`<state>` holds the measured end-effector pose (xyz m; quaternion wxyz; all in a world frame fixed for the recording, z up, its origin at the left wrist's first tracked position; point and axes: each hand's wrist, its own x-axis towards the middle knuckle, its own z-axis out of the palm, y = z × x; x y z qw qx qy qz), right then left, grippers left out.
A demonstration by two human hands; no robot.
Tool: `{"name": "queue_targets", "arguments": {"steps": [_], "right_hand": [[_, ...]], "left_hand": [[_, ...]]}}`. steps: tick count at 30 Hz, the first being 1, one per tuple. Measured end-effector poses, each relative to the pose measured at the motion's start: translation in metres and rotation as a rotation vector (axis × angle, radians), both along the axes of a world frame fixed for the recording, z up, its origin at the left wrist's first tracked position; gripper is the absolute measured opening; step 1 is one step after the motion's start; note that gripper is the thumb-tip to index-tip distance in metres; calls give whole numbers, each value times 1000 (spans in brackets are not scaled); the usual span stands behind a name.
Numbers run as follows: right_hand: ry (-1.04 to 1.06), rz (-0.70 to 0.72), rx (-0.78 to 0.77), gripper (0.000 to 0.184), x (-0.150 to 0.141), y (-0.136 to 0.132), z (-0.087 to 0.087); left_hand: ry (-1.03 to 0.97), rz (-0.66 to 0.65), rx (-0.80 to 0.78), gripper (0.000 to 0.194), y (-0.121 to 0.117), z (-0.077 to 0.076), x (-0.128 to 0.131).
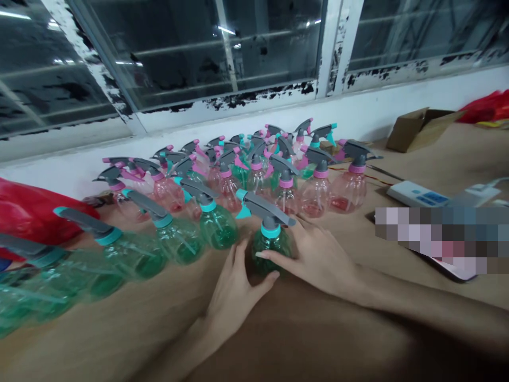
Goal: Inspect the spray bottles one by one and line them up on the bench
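A green spray bottle point(271, 233) with a teal collar and grey trigger head stands upright on the table between my hands. My right hand point(314, 252) is closed around its right side, thumb across the front. From the left, my left hand point(238, 289) curves about the lower body, fingers and thumb at the bottle's side. Just left of it stands another green spray bottle point(218, 225), apart from my fingers. More green bottles point(178, 241) run in a row toward the lower left. Behind them are several pink spray bottles point(286, 196) with grey heads.
A red plastic bag point(35, 212) lies at the left. On the right are a white power strip point(417, 194), a phone point(457, 273) with a blurred-out screen, and an open cardboard box point(421, 130). A white wall with windows point(214, 48) closes off the back.
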<state>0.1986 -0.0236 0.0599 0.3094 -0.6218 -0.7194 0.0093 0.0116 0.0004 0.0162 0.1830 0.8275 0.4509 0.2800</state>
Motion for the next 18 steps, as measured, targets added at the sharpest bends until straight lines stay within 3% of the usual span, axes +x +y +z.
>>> {"name": "queue_targets", "arguments": {"steps": [5,10,15,18], "right_hand": [[88,33,-101,65,13,-18,0],[289,263,-214,60,34,-18,2],[612,438,-183,53,42,-12,12],[679,498,-145,52,42,-11,14]], "left_hand": [[-83,-87,-93,64,-10,-6,19],[-93,-165,-166,63,-22,-8,31],[-59,-273,-179,75,-29,-10,43],[-47,-302,-161,76,-29,-11,45]]}}
